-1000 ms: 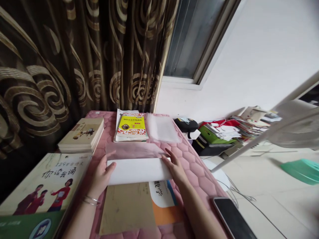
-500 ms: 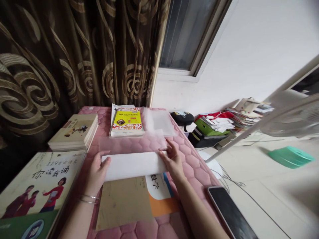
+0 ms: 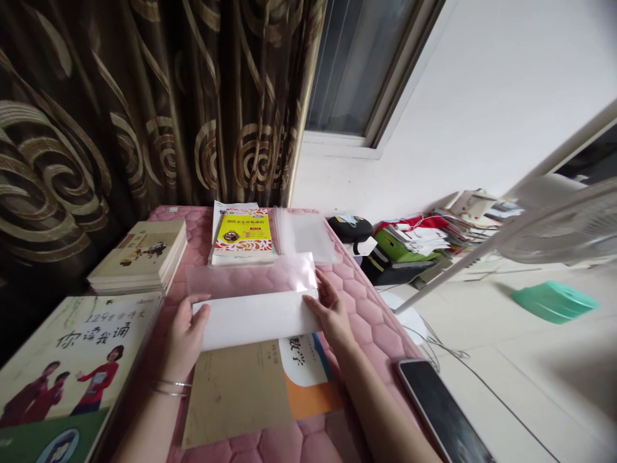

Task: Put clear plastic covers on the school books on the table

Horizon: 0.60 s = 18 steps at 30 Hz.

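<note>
My left hand [image 3: 186,337] grips the left end of a white folded sheet [image 3: 255,319], and my right hand [image 3: 330,315] grips its right end. A translucent plastic sleeve [image 3: 250,275] lies just beyond the sheet, its edge running under it. Beneath the sheet sits a brown kraft-paper cover [image 3: 236,392], partly overlapping a white and orange book marked with a Chinese character [image 3: 306,376]. Thin metal bangles circle my left wrist. All of this rests on a pink quilted mat [image 3: 366,308].
A yellow-covered book [image 3: 242,236] and a second plastic sleeve [image 3: 306,235] lie ahead. A stack of books [image 3: 137,257] and a large illustrated book [image 3: 77,357] are on the left. A black phone [image 3: 441,411] sits at the right mat edge, beyond which are a fan [image 3: 563,231] and floor clutter.
The view has drifted slightly, shifting the scene left and up. Both hands stay on the ends of the white sheet, with no clear change in their hold.
</note>
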Each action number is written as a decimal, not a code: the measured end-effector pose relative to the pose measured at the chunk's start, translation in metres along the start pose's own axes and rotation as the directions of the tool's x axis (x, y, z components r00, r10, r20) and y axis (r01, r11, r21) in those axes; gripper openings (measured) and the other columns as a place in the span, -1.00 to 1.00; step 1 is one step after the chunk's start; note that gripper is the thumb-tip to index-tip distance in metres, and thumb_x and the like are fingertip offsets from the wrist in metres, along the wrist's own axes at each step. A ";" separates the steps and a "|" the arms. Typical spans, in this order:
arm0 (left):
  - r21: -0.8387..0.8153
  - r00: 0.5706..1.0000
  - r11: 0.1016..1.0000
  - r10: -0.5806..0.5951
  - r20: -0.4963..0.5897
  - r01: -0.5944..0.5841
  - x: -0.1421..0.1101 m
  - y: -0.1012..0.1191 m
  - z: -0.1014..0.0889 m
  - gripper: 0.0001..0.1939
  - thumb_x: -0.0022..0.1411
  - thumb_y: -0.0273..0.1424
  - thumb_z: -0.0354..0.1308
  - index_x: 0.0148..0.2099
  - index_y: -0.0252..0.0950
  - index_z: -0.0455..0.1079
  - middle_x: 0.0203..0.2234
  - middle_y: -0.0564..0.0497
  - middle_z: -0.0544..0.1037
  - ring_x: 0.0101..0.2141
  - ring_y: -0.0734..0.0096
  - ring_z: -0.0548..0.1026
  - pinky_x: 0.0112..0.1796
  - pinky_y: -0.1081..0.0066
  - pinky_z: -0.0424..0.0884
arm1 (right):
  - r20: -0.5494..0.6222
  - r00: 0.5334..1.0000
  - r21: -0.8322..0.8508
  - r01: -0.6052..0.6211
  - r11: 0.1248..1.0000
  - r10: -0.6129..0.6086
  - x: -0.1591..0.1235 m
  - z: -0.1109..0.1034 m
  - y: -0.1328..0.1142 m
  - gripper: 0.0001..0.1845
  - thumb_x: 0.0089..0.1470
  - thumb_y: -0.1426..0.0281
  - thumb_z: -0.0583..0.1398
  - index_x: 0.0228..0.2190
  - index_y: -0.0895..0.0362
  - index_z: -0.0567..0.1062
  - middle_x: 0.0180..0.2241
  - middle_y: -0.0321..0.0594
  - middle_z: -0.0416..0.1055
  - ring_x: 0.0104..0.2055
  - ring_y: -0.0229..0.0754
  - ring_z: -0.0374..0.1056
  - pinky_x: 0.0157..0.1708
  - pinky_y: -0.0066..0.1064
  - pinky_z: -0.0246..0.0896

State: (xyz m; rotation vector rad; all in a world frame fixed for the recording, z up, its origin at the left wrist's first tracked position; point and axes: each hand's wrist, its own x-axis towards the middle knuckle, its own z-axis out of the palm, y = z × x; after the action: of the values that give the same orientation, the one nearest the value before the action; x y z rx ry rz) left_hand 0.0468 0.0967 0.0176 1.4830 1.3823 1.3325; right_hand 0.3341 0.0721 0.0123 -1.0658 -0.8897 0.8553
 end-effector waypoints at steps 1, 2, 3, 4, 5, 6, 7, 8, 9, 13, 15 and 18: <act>-0.005 1.000 1.000 0.001 0.001 -0.001 0.000 0.000 0.000 -0.63 0.12 -0.11 0.11 -0.13 -0.26 0.31 -0.37 0.04 0.43 -0.34 0.29 0.41 -0.35 0.38 0.34 | -0.006 1.000 0.012 -0.008 1.000 0.008 0.000 0.000 0.001 -0.25 -0.27 0.27 0.40 0.03 0.03 0.40 0.01 -0.16 0.41 -0.03 -0.07 0.33 -0.14 -0.28 0.30; -0.009 1.000 1.000 -0.001 0.005 0.001 0.000 -0.001 0.000 -0.63 0.12 -0.11 0.11 -0.13 -0.26 0.31 -0.37 0.03 0.43 -0.34 0.29 0.41 -0.35 0.38 0.34 | -0.015 1.000 0.018 -0.018 1.000 0.018 0.001 0.000 0.002 -0.25 -0.29 0.28 0.40 0.03 0.03 0.41 0.00 -0.17 0.41 -0.03 -0.07 0.34 -0.13 -0.28 0.30; -0.014 1.000 1.000 -0.005 0.007 0.005 0.000 -0.001 0.000 -0.63 0.13 -0.11 0.10 -0.13 -0.26 0.31 -0.37 0.03 0.43 -0.34 0.29 0.41 -0.36 0.38 0.33 | -0.027 0.999 0.021 -0.030 0.999 0.030 0.001 0.000 0.003 -0.25 -0.30 0.29 0.41 0.02 0.03 0.42 -0.03 -0.18 0.43 -0.05 -0.08 0.35 -0.13 -0.28 0.30; -0.016 1.000 1.000 -0.008 0.007 0.008 0.001 -0.001 0.000 -0.63 0.12 -0.11 0.10 -0.13 -0.26 0.31 -0.37 0.03 0.43 -0.35 0.29 0.40 -0.36 0.38 0.33 | -0.041 0.998 0.020 -0.040 0.999 0.041 0.001 -0.001 0.004 -0.26 -0.30 0.29 0.41 0.00 0.03 0.43 -0.06 -0.19 0.45 -0.07 -0.09 0.36 -0.14 -0.29 0.31; -0.014 1.000 1.000 -0.009 0.006 0.009 0.001 -0.001 0.000 -0.63 0.12 -0.11 0.10 -0.13 -0.26 0.31 -0.38 0.03 0.43 -0.35 0.29 0.41 -0.36 0.38 0.33 | -0.056 0.997 0.019 -0.048 0.999 0.049 0.001 -0.001 0.005 -0.28 -0.31 0.29 0.41 -0.02 0.03 0.44 -0.10 -0.21 0.47 -0.09 -0.10 0.37 -0.17 -0.29 0.31; -0.011 1.000 1.000 -0.009 0.005 0.009 0.001 -0.001 0.000 -0.63 0.12 -0.11 0.10 -0.14 -0.27 0.31 -0.38 0.03 0.43 -0.35 0.29 0.41 -0.37 0.38 0.33 | -0.067 0.996 0.020 -0.056 0.998 0.058 0.001 -0.002 0.005 -0.31 -0.31 0.29 0.41 -0.04 0.04 0.46 -0.14 -0.22 0.48 -0.12 -0.10 0.37 -0.20 -0.30 0.32; -0.007 1.000 1.000 -0.009 0.003 0.009 0.000 0.000 0.000 -0.63 0.12 -0.10 0.10 -0.14 -0.27 0.32 -0.39 0.03 0.43 -0.36 0.29 0.41 -0.37 0.38 0.33 | -0.069 0.995 0.025 -0.066 0.997 0.068 0.001 -0.002 0.005 -0.34 -0.31 0.28 0.41 -0.07 0.04 0.48 -0.17 -0.23 0.49 -0.15 -0.10 0.38 -0.23 -0.31 0.33; -0.004 1.000 1.000 -0.007 0.000 0.007 0.000 0.001 0.000 -0.63 0.11 -0.10 0.10 -0.15 -0.26 0.32 -0.39 0.04 0.43 -0.37 0.29 0.41 -0.38 0.38 0.33 | -0.062 0.995 0.035 -0.078 0.996 0.080 0.000 -0.002 0.005 -0.36 -0.31 0.28 0.41 -0.09 0.04 0.49 -0.20 -0.23 0.50 -0.19 -0.11 0.39 -0.27 -0.33 0.33; 0.000 1.000 1.000 -0.004 -0.002 0.004 0.000 0.002 0.000 -0.62 0.11 -0.10 0.10 -0.15 -0.26 0.32 -0.40 0.04 0.43 -0.37 0.30 0.41 -0.38 0.38 0.33 | -0.045 0.995 0.048 -0.092 0.995 0.094 0.000 -0.002 0.004 -0.39 -0.30 0.27 0.41 -0.11 0.05 0.49 -0.23 -0.23 0.51 -0.22 -0.12 0.39 -0.30 -0.34 0.33; 0.011 1.000 1.000 0.001 -0.011 -0.001 -0.001 0.005 0.000 -0.62 0.10 -0.09 0.10 -0.15 -0.26 0.33 -0.40 0.05 0.43 -0.38 0.30 0.40 -0.39 0.39 0.33 | 0.029 0.991 0.078 -0.135 0.988 0.133 -0.003 0.000 -0.002 -0.50 -0.22 0.22 0.38 -0.17 0.06 0.50 -0.27 -0.23 0.52 -0.29 -0.13 0.39 -0.38 -0.38 0.29; 0.009 1.000 1.000 -0.009 -0.008 0.009 -0.002 0.006 0.000 -0.62 0.10 -0.09 0.11 -0.15 -0.26 0.33 -0.40 0.04 0.43 -0.38 0.29 0.41 -0.39 0.38 0.33 | 0.035 0.988 0.076 -0.152 0.985 0.150 -0.004 0.000 -0.005 -0.55 -0.18 0.20 0.36 -0.20 0.06 0.51 -0.29 -0.24 0.52 -0.30 -0.14 0.39 -0.39 -0.39 0.28; -0.004 1.000 1.000 -0.014 -0.005 0.014 -0.001 0.008 -0.001 -0.62 0.08 -0.10 0.12 -0.15 -0.26 0.33 -0.41 0.04 0.44 -0.39 0.29 0.41 -0.39 0.37 0.34 | 0.025 0.984 0.050 -0.175 0.983 0.174 -0.006 0.000 -0.009 -0.62 -0.16 0.21 0.35 -0.25 0.06 0.51 -0.32 -0.26 0.50 -0.33 -0.16 0.36 -0.39 -0.40 0.26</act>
State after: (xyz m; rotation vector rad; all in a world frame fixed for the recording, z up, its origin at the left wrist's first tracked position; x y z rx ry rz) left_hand 0.0483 0.0938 0.0249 1.4655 1.3900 1.3307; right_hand 0.3328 0.0650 0.0196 -1.1022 -0.7947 1.0321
